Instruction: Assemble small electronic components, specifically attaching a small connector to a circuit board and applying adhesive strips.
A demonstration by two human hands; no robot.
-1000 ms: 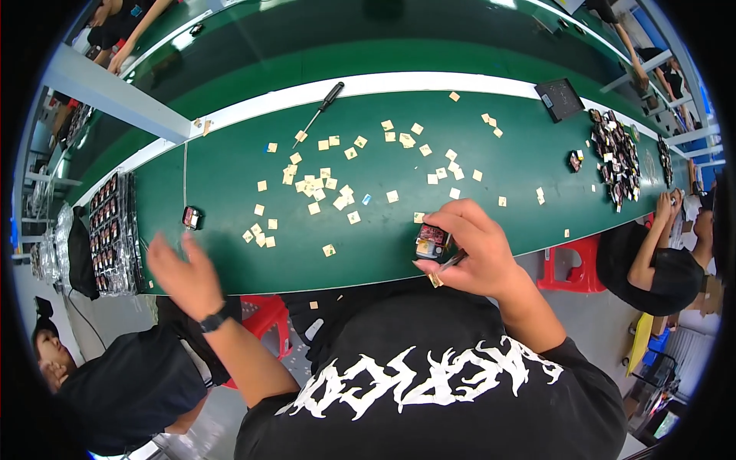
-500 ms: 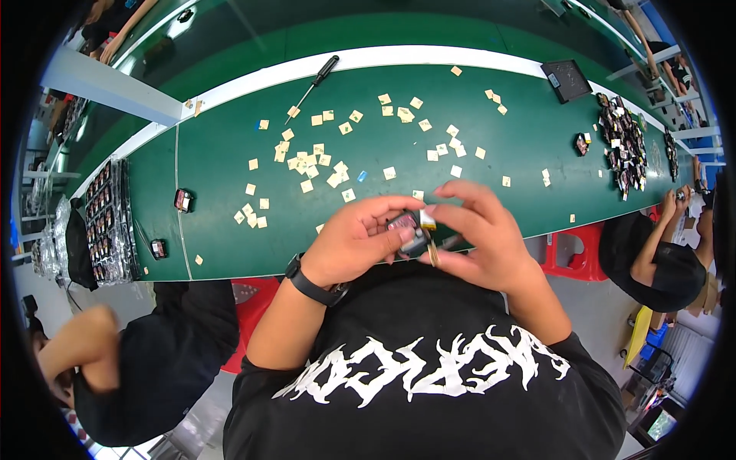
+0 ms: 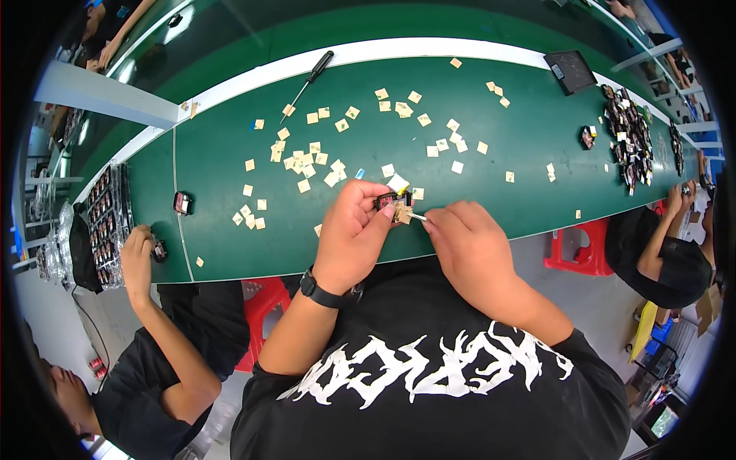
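Observation:
My left hand (image 3: 354, 239) is closed around a small black device (image 3: 386, 202) with an opened housing, tilted above the near part of the table. A white and yellow piece (image 3: 398, 184) stands out at the device's far edge, and a tan part (image 3: 402, 212) shows on its near right side. Between the pinched fingers of my right hand (image 3: 471, 244) is a thin pale rod-like tool (image 3: 418, 218). Its tip meets the device at the tan part; whether it is a single rod or tweezers I cannot make out.
Many cream square stickers (image 3: 307, 159) lie scattered on the green table (image 3: 368, 142). A screwdriver (image 3: 310, 80) rests near the far edge. At right are a black tray (image 3: 570, 72) and piled devices (image 3: 630, 138). On the left, a co-worker's hand (image 3: 138, 257) touches another device (image 3: 159, 251).
My right hand has come down and away from the device's top, and the pale tool now points at it. The device has turned. The left co-worker's arm has reached onto the table.

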